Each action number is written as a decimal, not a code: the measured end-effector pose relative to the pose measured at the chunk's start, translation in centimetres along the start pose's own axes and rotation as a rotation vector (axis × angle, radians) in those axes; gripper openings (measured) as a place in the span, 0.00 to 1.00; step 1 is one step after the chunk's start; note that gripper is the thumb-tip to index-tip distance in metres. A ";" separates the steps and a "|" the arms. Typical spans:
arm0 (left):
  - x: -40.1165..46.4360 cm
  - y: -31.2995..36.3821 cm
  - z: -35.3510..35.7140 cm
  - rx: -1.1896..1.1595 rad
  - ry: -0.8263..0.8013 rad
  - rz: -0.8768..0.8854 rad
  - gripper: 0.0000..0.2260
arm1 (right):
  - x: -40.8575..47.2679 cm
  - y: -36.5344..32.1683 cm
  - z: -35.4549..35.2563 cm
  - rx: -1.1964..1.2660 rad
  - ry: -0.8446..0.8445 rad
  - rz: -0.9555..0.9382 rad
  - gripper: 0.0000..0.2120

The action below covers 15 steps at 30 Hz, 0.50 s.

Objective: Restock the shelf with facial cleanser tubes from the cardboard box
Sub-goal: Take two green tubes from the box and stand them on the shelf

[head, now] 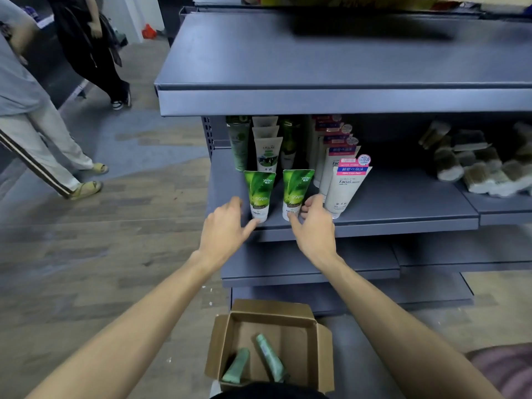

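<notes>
1. Two green tubes stand cap-down at the near edge of the shelf [374,223]: the left green tube [260,194] and the right green tube [296,192], a small gap between them. Judging by their look, they are light, soft-walled plastic with a glossy, somewhat slippery skin; the stiff parts are the cap at the bottom and the flat crimp at the top, so the lower body just above the cap seems the surest place to take hold.
2. The left hand [224,228] is loosely open beside the left green tube, thumb tip at its cap, clasping nothing.
3. The right hand [315,223] is half curled round the base of the right green tube, thumb and fingertips touching it; a light contact, not a firm clasp as far as I can judge.
4. Behind stand rows of other green and white tubes [267,152]; just right leans a white tube [344,191], close enough to be knocked.
5. The tubes stand very near the shelf lip, so a nudge could tip them off. Open shelf lies further right.
6. The cardboard box [269,345] sits on the floor below, flaps open, two pale green tubes [253,361] lying inside.
</notes>
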<state>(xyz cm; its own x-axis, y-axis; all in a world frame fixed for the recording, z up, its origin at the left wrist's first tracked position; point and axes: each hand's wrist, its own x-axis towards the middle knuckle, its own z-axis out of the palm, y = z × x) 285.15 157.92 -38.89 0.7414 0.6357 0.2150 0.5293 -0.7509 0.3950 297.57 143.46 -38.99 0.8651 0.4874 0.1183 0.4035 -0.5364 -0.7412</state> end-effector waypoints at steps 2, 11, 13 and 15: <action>0.3 0.6 0.3 0.058 -0.033 -0.011 0.20 | 0.3 0.0 0.1 -0.013 -0.013 0.022 0.16; 1.8 2.6 1.0 0.156 -0.068 -0.067 0.18 | 1.2 -0.6 0.5 -0.173 -0.008 -0.008 0.17; 1.9 2.7 1.0 0.133 -0.071 -0.081 0.17 | 1.4 -0.7 0.6 -0.199 -0.016 -0.022 0.17; 2.0 2.9 1.0 0.107 -0.068 -0.096 0.17 | 1.6 -0.8 0.6 -0.222 -0.031 -0.026 0.16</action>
<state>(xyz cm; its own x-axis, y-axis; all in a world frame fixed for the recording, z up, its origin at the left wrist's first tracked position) 288.62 156.87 -38.20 0.7096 0.6946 0.1181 0.6375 -0.7043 0.3124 298.51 145.09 -38.61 0.8454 0.5222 0.1122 0.4840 -0.6603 -0.5742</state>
